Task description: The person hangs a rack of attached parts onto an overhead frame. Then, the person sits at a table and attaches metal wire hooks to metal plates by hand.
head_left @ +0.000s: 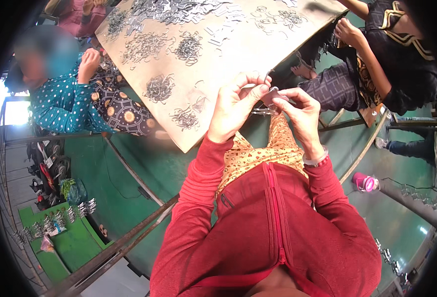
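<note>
In front of my lap, both hands meet over a small flat metal plate (273, 97) with a curved wire-like part at its upper end. My right hand (301, 113) pinches the plate between thumb and fingers. My left hand (235, 105) is closed beside it, its thumb and forefinger pressed around a thin bent metal wire (268, 77). How far the wire goes into the plate is too small to tell. Just beyond my left hand, on the table, lie small piles of bent wires (184, 119).
The cardboard-topped table (218, 74) carries more wire piles (159, 88) and a heap of flat metal plates (188, 10). One person (60, 99) sits at its left, another (376, 59) at its right. A pink cup (364, 181) and metal rails (129, 232) stand nearby.
</note>
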A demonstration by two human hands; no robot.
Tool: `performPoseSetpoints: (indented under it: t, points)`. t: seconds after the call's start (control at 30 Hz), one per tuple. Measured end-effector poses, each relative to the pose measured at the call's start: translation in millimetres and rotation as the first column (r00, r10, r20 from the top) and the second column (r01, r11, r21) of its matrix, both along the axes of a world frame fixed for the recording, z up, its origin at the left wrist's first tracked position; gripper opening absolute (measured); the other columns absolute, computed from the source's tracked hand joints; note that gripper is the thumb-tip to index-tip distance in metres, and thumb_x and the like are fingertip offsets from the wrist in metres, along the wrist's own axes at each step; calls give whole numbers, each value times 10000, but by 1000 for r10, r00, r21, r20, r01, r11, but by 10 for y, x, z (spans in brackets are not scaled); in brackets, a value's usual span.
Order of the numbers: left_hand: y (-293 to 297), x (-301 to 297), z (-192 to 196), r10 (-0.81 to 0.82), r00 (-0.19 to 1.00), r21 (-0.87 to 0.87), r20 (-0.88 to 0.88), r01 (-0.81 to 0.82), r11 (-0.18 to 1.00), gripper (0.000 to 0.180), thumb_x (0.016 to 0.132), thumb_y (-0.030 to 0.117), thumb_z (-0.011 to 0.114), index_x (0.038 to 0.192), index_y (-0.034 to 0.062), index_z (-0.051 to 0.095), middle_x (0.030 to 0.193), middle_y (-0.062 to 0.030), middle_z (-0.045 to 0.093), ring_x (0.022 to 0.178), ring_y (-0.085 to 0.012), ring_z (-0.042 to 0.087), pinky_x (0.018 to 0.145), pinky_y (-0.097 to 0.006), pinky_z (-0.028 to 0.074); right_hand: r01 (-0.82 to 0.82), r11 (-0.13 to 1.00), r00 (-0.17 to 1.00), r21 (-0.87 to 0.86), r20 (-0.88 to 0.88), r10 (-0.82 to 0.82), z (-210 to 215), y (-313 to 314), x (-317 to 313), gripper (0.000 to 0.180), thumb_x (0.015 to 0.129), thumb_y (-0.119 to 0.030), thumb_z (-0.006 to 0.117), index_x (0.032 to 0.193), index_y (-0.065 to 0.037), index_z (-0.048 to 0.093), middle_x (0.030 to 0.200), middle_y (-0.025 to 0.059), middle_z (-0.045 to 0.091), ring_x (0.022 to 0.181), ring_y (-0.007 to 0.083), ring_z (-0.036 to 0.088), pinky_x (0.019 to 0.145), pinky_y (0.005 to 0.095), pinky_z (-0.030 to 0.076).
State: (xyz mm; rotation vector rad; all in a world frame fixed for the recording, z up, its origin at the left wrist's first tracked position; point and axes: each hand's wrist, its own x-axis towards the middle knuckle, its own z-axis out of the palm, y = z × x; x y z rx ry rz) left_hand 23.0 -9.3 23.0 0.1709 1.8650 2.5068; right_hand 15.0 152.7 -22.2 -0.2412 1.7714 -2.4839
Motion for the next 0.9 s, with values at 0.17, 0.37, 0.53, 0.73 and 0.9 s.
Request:
performPoseSetpoints:
  t: [0.17, 0.37, 0.53, 0.73, 0.9]
  points:
    - [48, -63, -197, 46, 997, -73, -68, -51, 996, 130, 866, 54, 583, 981, -5, 568, 903, -25, 584, 846, -88, 568, 757, -235, 479, 13, 1000, 1000, -4, 21, -13, 33, -21, 19, 134, 787, 17, 652, 916, 28, 622, 780, 58, 637, 650, 77, 584, 591, 200, 495]
    - [140, 93, -213, 181, 982, -54, -61, -184, 981, 118, 902, 77, 527, 962, -21, 553, 908, -57, 602, 833, -117, 579, 756, -253, 484, 185, 901, 928, 391, -373, -28, 64, -82, 35, 167, 729, 51, 679, 890, 19, 649, 762, 46, 615, 673, 84, 564, 586, 204, 462]
    - [186, 179, -392, 238, 950, -107, -204, -263, 959, 114, 918, 71, 486, 956, -25, 535, 905, -101, 621, 824, -143, 611, 754, -253, 495, 87, 992, 996, 89, -17, -86, 28, 137, -321, 194, 891, -95, 535, 1009, 29, 627, 785, 96, 633, 651, 129, 593, 588, 211, 483]
    - [167, 133, -551, 314, 942, -52, -121, -322, 945, 85, 906, 23, 489, 960, -28, 531, 914, -99, 623, 857, -132, 598, 763, -249, 490, 19, 813, 958, 581, -243, 152, -134, -652, -1546, 238, 881, -186, 533, 969, -1, 654, 769, 119, 655, 602, 187, 606, 573, 282, 477]
    - [127, 205, -635, 320, 946, -163, -46, -323, 932, 51, 889, -24, 493, 938, -18, 507, 921, -104, 601, 906, -158, 584, 857, -300, 463, 236, 560, 796, 794, -488, 357, -617, -1563, -2243, 295, 823, -215, 593, 1048, -23, 596, 842, 170, 623, 783, 289, 596, 668, 364, 480]
